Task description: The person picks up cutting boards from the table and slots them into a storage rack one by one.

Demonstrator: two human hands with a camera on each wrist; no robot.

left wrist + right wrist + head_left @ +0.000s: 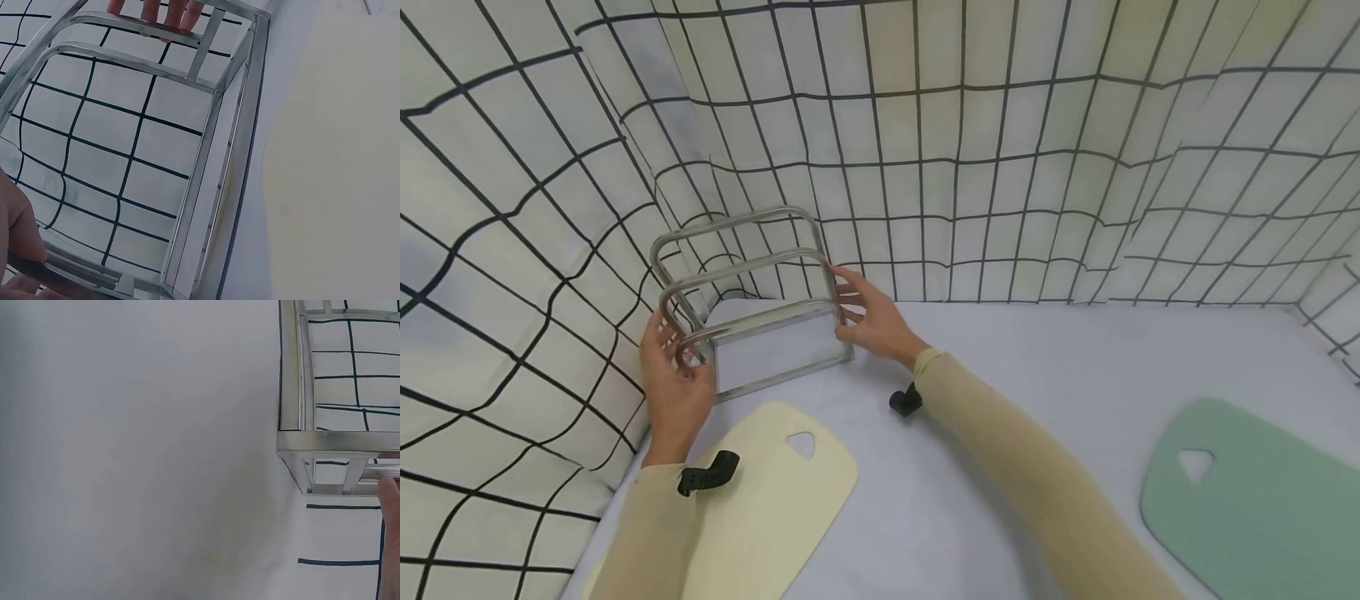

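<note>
A silvery metal rack (760, 319) with several rounded hoops and a rectangular base stands at the back left corner of the white surface. My left hand (677, 392) grips its left side, the thumb on the near hoop. At the opposite end, my right hand (880, 323) holds the side bars, with fingertips (150, 17) curled over a bar in the left wrist view. The right wrist view shows the rack's corner (337, 440) with the thumb (389, 494) against the side. A pale yellow cutting board (775, 517) lies in front of the rack, partly under my left forearm.
A green cutting board (1262, 500) with a triangular hole lies at the right. White walls with a black grid (985, 183) rise behind and at the left, close to the rack. The white table surface (1015, 367) stretches between the two boards.
</note>
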